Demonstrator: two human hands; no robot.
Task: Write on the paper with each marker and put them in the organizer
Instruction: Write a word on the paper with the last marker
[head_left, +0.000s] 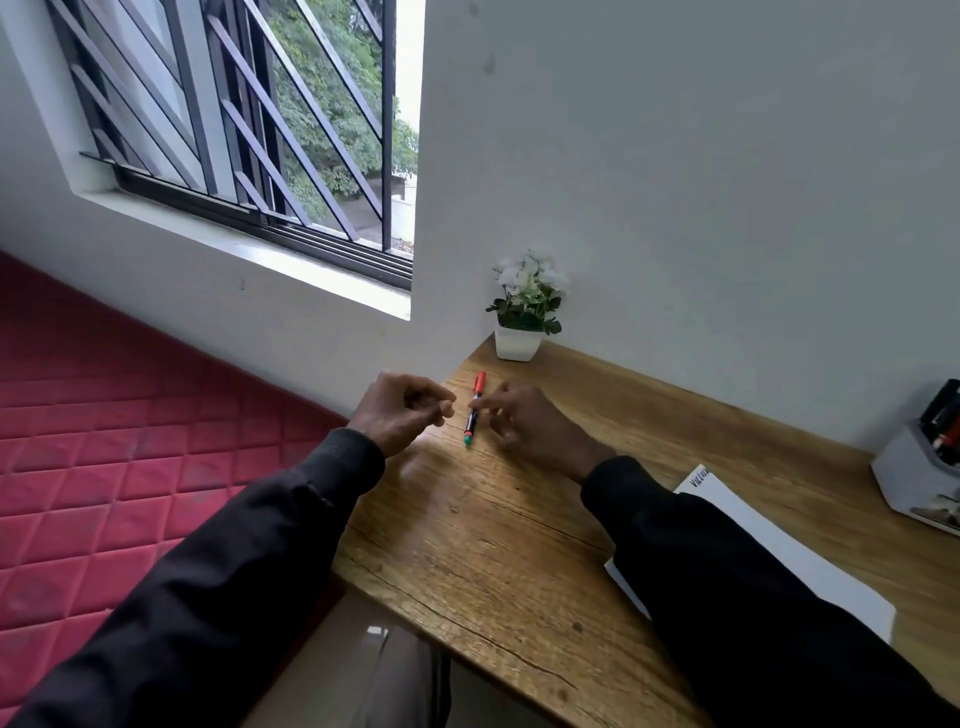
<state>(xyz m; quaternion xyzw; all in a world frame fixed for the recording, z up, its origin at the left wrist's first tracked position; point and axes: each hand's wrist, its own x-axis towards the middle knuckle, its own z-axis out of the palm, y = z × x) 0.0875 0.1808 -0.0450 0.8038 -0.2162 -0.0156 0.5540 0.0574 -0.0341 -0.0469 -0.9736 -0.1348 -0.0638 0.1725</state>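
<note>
A marker (474, 410) with a red cap, black barrel and green end lies on the wooden desk (498, 545) near its far left corner. My right hand (530, 426) is just right of it, fingers apart, with the index fingertip touching the marker's middle. My left hand (400, 410) hovers just left of the marker, fingers curled in with nothing held. White paper (810, 561) with some writing at its far corner lies to the right, partly under my right sleeve. The white organizer (919, 467) stands at the right edge with markers in it.
A small white pot of white flowers (522, 312) stands in the desk's far corner against the wall. A barred window is at the upper left. A red quilted mattress (130, 441) lies left of the desk, below its level.
</note>
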